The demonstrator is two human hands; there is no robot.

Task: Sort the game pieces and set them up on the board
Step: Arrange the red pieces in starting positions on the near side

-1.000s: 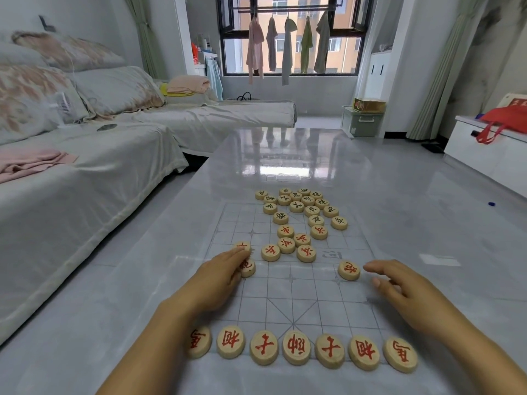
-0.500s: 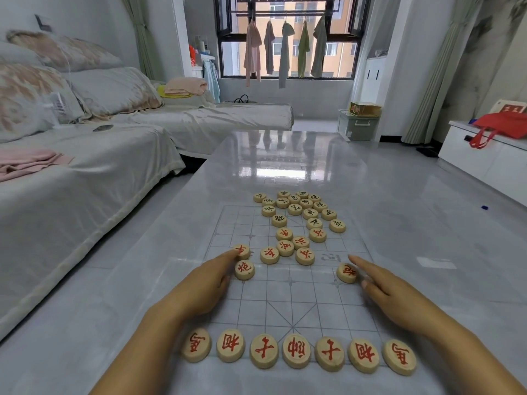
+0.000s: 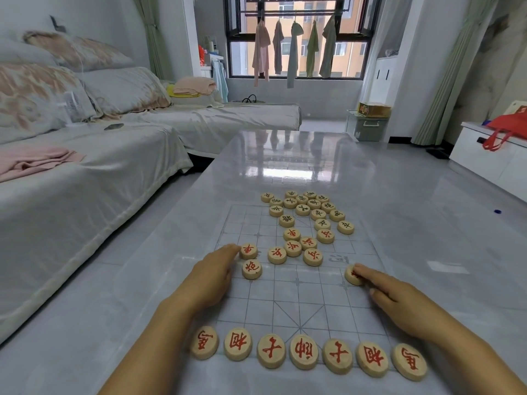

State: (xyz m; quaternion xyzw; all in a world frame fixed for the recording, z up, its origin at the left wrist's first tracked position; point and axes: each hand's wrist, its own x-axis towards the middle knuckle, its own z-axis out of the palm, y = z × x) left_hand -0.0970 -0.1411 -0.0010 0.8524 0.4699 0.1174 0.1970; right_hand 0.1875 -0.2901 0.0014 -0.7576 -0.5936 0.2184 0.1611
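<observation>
A clear grid board (image 3: 296, 297) lies on the glossy table. Several round wooden pieces with red characters stand in a row (image 3: 303, 352) along its near edge. Loose red pieces (image 3: 293, 248) sit mid-board, and black-marked pieces (image 3: 302, 209) cluster at the far end. My left hand (image 3: 212, 276) lies flat, its fingertip touching a red piece (image 3: 248, 251), with another red piece (image 3: 252, 269) just right of the fingers. My right hand (image 3: 399, 297) rests on the board, its index fingertip pressing a red piece (image 3: 353, 275) at the right side.
A covered sofa (image 3: 85, 178) runs along the left of the table. A white cabinet with a red bag (image 3: 504, 129) stands at the right. The far half of the table (image 3: 288, 155) is bare and reflective. A small blue object (image 3: 497, 211) lies on the floor.
My right index finger has slid forward onto the red piece at the right. My left fingertip has reached up to the upper left red piece. The view has shifted slightly.
</observation>
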